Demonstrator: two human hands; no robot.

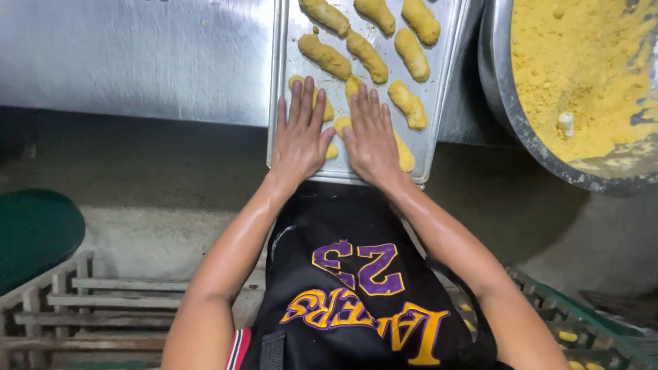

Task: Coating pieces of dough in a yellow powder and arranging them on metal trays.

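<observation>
At the bottom of the frame the person's black sleeveless shirt fills the centre, with a wooden crate at lower left and a green plastic crate at lower right. Both forearms reach up to the near end of a metal baking tray at centre frame. The left hand lies flat, palm down, fingers straight and slightly spread, pressing on a yellow dough piece whose ends show beside the fingers. The right hand lies flat just beside it, fingers together, covering another dough piece that sticks out at its right edge. Neither hand is closed around anything. Farther up the tray, more oblong dough pieces lie in rows, apart from one another. The tray rests on a steel table across the upper left. At upper right a large metal bowl holds crumbly yellow dough.
</observation>
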